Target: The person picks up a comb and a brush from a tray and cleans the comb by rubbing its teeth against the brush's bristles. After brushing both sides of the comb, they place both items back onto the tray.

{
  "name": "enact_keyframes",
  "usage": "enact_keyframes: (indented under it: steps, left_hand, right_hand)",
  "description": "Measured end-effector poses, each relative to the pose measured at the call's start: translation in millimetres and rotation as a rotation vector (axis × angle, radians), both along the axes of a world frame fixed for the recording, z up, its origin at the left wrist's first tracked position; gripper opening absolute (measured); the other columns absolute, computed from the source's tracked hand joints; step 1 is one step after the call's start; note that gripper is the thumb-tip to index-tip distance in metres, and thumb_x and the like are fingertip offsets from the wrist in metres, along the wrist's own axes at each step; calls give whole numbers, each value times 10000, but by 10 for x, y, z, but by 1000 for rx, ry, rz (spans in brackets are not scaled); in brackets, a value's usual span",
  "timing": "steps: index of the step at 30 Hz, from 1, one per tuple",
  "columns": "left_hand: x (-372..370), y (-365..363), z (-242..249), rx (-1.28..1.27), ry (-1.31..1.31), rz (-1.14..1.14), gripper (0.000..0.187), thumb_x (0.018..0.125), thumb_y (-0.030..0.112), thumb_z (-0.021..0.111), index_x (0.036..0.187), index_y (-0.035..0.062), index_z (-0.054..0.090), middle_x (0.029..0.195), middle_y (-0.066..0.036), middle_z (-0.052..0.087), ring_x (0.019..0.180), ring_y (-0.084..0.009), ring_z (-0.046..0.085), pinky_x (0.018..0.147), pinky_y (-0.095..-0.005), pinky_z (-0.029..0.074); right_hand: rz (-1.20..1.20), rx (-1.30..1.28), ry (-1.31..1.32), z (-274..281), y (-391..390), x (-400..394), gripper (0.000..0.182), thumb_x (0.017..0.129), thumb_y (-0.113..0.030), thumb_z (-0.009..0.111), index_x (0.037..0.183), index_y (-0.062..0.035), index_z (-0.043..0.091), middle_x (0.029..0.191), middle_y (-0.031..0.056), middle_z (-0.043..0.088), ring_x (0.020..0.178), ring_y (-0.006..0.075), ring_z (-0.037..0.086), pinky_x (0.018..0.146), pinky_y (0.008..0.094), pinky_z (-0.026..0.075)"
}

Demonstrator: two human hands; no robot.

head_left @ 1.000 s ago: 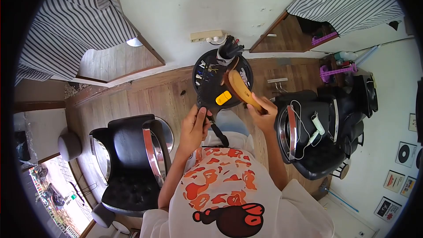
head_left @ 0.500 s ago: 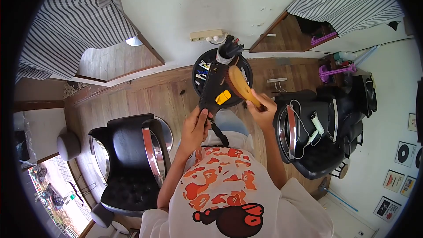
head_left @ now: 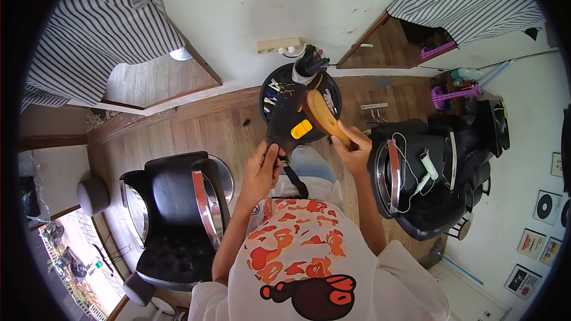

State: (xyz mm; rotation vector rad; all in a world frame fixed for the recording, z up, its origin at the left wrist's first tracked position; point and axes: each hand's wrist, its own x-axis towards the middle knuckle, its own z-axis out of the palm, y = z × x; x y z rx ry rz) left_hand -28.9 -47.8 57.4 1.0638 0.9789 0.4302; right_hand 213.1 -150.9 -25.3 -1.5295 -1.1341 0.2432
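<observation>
My left hand (head_left: 262, 169) is closed round the lower end of a large black comb (head_left: 284, 117), which slants up over a round black tray table (head_left: 266, 83). A wooden brush (head_left: 324, 114) with dark bristles is gripped by its handle in my right hand (head_left: 355, 147), its bristle side facing the comb. Beneath the brush and beside the comb lies a yellow comb-like piece (head_left: 301, 129). Small clips (head_left: 270, 100) are on the tray's left part. At the back of the tray stands a white cup (head_left: 302, 75) with black tools in it.
A black salon chair (head_left: 175, 202) stands at the left. Another black chair (head_left: 416, 214) at the right carries a pale green hair dryer (head_left: 429, 166) with its cord. A socket strip (head_left: 278, 46) is on the wall, between two mirrors (head_left: 160, 80) partly draped in striped cloth (head_left: 107, 30).
The comb in my left hand has tilted, so its broad face looks different and more clips show beside it. The brush has shifted slightly left and down with my right hand.
</observation>
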Motion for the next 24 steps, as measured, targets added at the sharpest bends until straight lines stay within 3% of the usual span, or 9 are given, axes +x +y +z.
enact_keyframes:
  steps: [6,10,15,20,24]
  left_hand:
    - [20,-39,-29,-21,16,-136,268,1103,294,476,1017,70,596,629,7,495,453,-62,336,421,-224,250]
    - [-8,-5,2,-86,-101,108,271,1104,297,473,1021,69,594,631,6,490,453,-61,329,423,-221,248]
    - [2,-25,-89,-37,-69,95,272,1104,299,474,1022,67,591,631,8,481,450,-60,310,418,-220,240]
    - [45,-86,-119,2,4,-80,276,1104,307,473,1023,69,587,623,7,474,445,-59,297,415,-221,237]
    - [36,-77,-51,-71,-67,65,278,1104,306,474,1015,68,586,621,5,481,442,-59,311,416,-220,239]
  right_hand:
    - [113,59,105,339,255,-302,463,741,85,790,1195,3,749,729,4,560,569,87,343,505,231,270]
    - [40,-28,-2,-11,20,-97,475,738,92,787,1202,-5,750,756,5,591,571,77,341,506,221,267]
    - [1,-59,64,-192,-168,-118,477,738,92,787,1202,-13,755,769,3,604,571,71,330,508,216,255]
    - [169,48,131,350,182,-452,474,728,89,790,1190,-16,761,751,-2,596,568,77,331,508,220,258]
    - [154,28,105,230,61,-323,468,724,90,789,1180,-11,763,757,-2,603,569,78,338,509,218,262]
